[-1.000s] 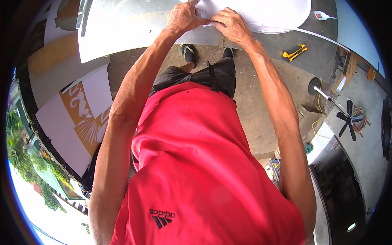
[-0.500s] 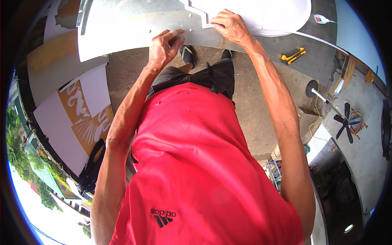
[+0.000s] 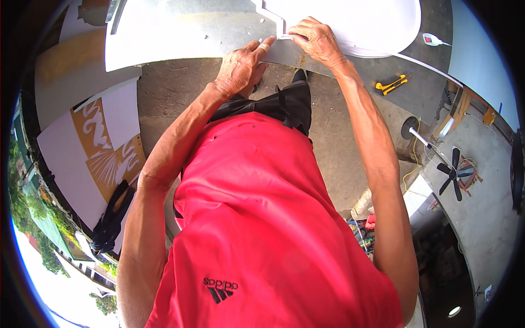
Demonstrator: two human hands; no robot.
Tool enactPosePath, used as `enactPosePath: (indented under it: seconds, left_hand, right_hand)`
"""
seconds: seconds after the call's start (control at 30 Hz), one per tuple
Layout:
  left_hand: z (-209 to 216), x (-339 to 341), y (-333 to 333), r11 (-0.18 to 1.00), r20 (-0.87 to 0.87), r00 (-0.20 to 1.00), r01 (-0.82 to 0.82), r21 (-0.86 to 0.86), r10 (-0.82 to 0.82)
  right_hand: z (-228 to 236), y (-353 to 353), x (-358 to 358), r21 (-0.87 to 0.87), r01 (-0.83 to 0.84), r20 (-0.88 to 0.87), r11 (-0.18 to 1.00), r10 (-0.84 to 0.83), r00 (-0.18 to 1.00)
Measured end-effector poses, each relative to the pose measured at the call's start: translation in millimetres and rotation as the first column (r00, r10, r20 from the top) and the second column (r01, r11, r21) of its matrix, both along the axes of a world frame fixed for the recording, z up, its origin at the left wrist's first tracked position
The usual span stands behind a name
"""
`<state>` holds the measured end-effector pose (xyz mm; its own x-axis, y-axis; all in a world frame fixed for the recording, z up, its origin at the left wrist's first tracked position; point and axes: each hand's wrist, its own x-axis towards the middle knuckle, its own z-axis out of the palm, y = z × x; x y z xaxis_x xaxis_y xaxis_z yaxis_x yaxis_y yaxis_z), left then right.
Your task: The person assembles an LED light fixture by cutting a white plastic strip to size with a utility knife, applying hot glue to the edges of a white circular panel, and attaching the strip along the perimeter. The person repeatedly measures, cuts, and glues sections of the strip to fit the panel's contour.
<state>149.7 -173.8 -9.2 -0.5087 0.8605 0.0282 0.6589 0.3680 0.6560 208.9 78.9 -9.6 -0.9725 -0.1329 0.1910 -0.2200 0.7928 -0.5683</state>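
Near the table's front edge, my right hand (image 3: pixel 317 42) pinches a thin white strip (image 3: pixel 281 27) at a corner, where it follows the stepped edge of a white panel (image 3: pixel 377 22). Just left of that corner, my left hand (image 3: pixel 239 66) has its index finger stretched toward the strip and its thumb apart. A pale band wraps that index finger. No object shows in the left hand. Fingertips of the right hand partly hide the strip. A long thin tail (image 3: pixel 429 65) of white material trails off to the right from the panel's rounded side.
Small white scraps (image 3: pixel 206 37) lie on the grey tabletop (image 3: pixel 186 30). A yellow-handled tool (image 3: pixel 391 85) and a small white bottle (image 3: pixel 432 39) lie at right. Beyond are a fan (image 3: pixel 453 174) and a pole with a dark round base. Cut boards (image 3: pixel 104 147) lean at left.
My left hand has moved right and slightly forward, closer to the strip's corner. My right hand keeps its pinch there. The whole view has shifted slightly.
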Motion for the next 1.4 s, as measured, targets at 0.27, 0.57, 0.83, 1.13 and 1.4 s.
enactPosePath:
  seconds: [0.27, 0.57, 0.83, 1.13, 1.4]
  left_hand:
    - [-0.9, -0.5, 10.6, 0.996, -0.044, 0.998, 0.036, -0.077, -0.040]
    - [-2.7, 1.6, 11.8, 0.994, -0.101, 0.993, 0.046, -0.096, -0.056]
    - [5.0, 12.4, 12.8, 0.988, -0.095, 0.991, 0.079, -0.135, -0.093]
    - [6.3, 34.6, 39.8, 0.977, -0.152, 0.988, -0.036, -0.211, 0.004]
    - [11.7, 57.7, 45.7, 0.950, -0.136, 0.968, -0.235, -0.207, 0.210]
  right_hand:
    - [4.2, -2.1, -0.4, -0.022, 0.020, -0.002, 1.000, -0.020, 1.000]
    - [1.2, -1.8, -1.9, -0.006, 0.013, -0.007, 1.000, -0.013, 1.000]
    - [5.5, 2.4, -2.3, -0.011, 0.007, 0.026, 1.000, -0.007, 1.000]
    - [6.1, 11.4, -7.7, -0.024, -0.068, 0.050, 0.997, 0.069, 0.996]
    - [-1.2, 13.4, -15.4, -0.092, -0.130, 0.041, 0.987, 0.134, 0.990]
